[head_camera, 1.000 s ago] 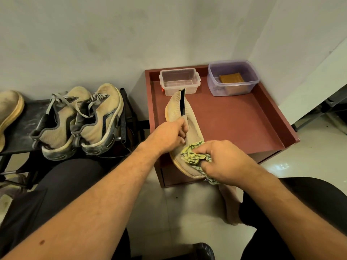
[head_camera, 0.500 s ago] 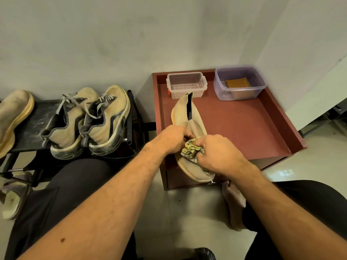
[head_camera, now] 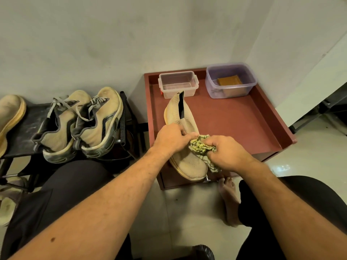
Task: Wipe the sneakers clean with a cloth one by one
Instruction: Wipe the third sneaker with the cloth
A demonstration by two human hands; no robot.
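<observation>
A beige knit sneaker [head_camera: 183,147] lies on the red counter [head_camera: 234,121], toe toward the person and overhanging the near edge, heel with a black pull tab pointing to the far wall. The left hand [head_camera: 171,137] grips the sneaker at its middle, fingers curled over the upper. The right hand [head_camera: 225,152] holds a bunched yellow-green patterned cloth [head_camera: 201,146], fingers curled round it, and presses it on the upper just beside the left hand. At the far edge of the counter stand two plastic boxes: a clear box [head_camera: 178,84] just behind the heel, and a purple-tinted box [head_camera: 231,79] to its right with a brown block [head_camera: 229,81] inside. Left of the counter, a black rack [head_camera: 24,128] carries a pair of laced beige sneakers [head_camera: 80,124] with grey trim, lying side by side and touching; a small dark mark on the side of the nearer one may be lettering but is too small to read. Another beige sneaker [head_camera: 10,117] with an orange sole sits at the rack's left end, partly cut off by the frame. A bare foot [head_camera: 228,196] rests on the tiled floor below the counter's near edge. No writing can be read anywhere
</observation>
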